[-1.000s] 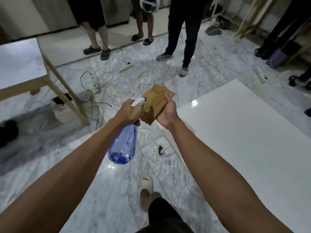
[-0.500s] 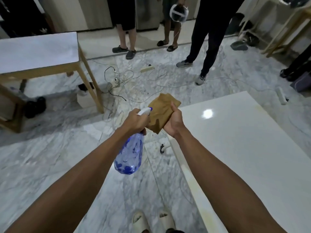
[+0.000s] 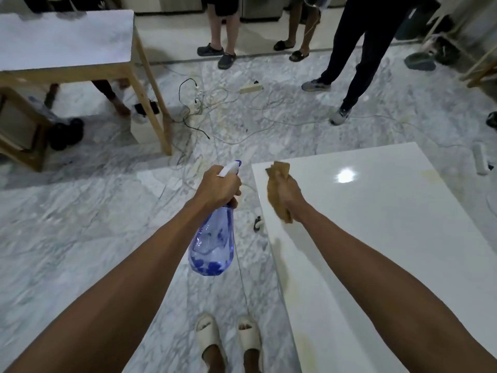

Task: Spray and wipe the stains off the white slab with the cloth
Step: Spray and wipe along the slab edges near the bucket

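Note:
The white slab [image 3: 390, 224] fills the right half of the view, glossy, with faint yellowish stains along its left edge and near the far right. My left hand [image 3: 219, 185] grips the neck of a blue translucent spray bottle [image 3: 213, 244] that hangs over the marble floor, left of the slab. My right hand [image 3: 286, 193] holds a bunched brown cloth [image 3: 278, 169] above the slab's far left corner. The two hands are apart.
A wooden table [image 3: 67, 41] with a pale top stands at the upper left. Tangled cables and a power strip [image 3: 251, 88] lie on the marble floor ahead. Several people's legs stand at the top. My own feet in pale slippers [image 3: 228, 337] are at the bottom.
The hands were together with the cloth against the bottle's nozzle; now they have parted. The right hand carried the cloth over the slab, and my view has shifted toward the slab.

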{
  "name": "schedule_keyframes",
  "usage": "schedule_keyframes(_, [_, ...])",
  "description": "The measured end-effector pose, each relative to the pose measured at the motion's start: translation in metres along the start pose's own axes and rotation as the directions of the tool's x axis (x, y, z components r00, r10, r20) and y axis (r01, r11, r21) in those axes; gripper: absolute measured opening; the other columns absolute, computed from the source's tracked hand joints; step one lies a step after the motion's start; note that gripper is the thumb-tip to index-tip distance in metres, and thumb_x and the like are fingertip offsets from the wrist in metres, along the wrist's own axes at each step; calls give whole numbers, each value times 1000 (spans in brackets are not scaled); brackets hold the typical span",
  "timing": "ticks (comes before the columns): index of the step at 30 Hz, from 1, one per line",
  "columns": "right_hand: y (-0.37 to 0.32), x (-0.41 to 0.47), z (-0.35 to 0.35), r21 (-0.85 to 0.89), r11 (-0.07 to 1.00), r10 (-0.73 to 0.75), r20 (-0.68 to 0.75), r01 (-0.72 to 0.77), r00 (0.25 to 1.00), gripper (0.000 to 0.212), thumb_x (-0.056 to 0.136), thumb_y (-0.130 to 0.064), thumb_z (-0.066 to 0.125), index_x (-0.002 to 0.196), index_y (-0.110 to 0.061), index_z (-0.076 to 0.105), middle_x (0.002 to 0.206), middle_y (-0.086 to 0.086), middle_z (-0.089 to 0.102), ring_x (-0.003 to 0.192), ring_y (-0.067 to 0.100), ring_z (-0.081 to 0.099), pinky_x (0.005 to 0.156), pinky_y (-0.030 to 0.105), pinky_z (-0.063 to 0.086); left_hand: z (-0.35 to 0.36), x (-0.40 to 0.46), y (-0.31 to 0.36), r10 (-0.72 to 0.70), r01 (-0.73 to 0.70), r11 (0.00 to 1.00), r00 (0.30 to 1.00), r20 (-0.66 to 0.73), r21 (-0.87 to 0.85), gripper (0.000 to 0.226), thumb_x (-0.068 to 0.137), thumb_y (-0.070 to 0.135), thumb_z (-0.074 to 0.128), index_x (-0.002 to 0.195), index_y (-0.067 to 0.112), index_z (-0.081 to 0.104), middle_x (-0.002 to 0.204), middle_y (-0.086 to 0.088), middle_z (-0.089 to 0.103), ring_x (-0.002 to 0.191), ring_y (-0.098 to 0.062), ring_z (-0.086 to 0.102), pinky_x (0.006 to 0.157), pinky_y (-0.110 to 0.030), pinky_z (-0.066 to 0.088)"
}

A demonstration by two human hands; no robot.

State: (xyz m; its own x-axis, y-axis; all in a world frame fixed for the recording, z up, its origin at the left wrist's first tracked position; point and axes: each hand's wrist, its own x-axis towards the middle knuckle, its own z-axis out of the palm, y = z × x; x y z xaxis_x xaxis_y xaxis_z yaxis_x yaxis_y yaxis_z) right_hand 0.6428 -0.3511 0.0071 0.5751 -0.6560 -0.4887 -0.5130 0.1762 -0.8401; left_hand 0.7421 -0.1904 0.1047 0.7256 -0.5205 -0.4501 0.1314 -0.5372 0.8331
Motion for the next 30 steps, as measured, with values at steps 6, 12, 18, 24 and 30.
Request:
schedule_keyframes(6, [-9, 121, 7, -828, 407, -523, 133, 385, 842, 48, 103, -35, 39, 150, -27, 37, 138, 8, 56, 121, 31, 56, 99, 47, 42, 0, 39, -27, 52, -51, 998, 998, -35, 35, 40, 98, 19, 52, 86, -18, 60, 78, -29, 64, 49, -26, 54, 45, -26, 46])
schedule_keyframes(12, [60, 189, 51, -917, 74, -206, 370, 391, 906, 76, 90, -75, 25, 156, -41, 13, 165, 17, 1, 151, 41, 5, 117, 62, 6, 14, 70, -67, 30, -28, 998, 999, -28, 52, 47, 99, 25, 50, 87, -19, 58, 79, -34, 61, 41, -23, 56, 50, -31, 45])
schedule_keyframes(18, [69, 184, 47, -915, 64, -382, 345, 398, 857, 86, 80, -77, -5, 155, -43, 22, 164, 13, 13, 146, 39, 18, 116, 60, 12, 23, 76, -84, 13, -14, 997, 1000, 13, 81, 37, 96, 15, 50, 87, -19, 58, 77, -21, 59, 47, -28, 55, 40, -22, 45])
schedule_keyframes(24, [81, 179, 51, -905, 163, -424, 295, 392, 856, 56, 104, -55, 20, 157, -38, 19, 167, 10, 7, 153, 33, 7, 121, 57, 2, 36, 67, -95, 25, -28, 995, 999, 30, 98, 35, 98, 13, 48, 86, -19, 53, 78, -18, 57, 51, -30, 51, 40, -23, 44])
schedule_keyframes(30, [102, 163, 43, -897, 128, -454, 326, 422, 829, 57, 104, -54, 23, 157, -34, 21, 167, 9, 10, 154, 32, 8, 120, 57, 3, 59, 45, -115, -39, 37, 995, 999, 25, 91, 37, 98, 15, 48, 89, -19, 59, 82, -35, 62, 45, -28, 55, 41, -24, 45])
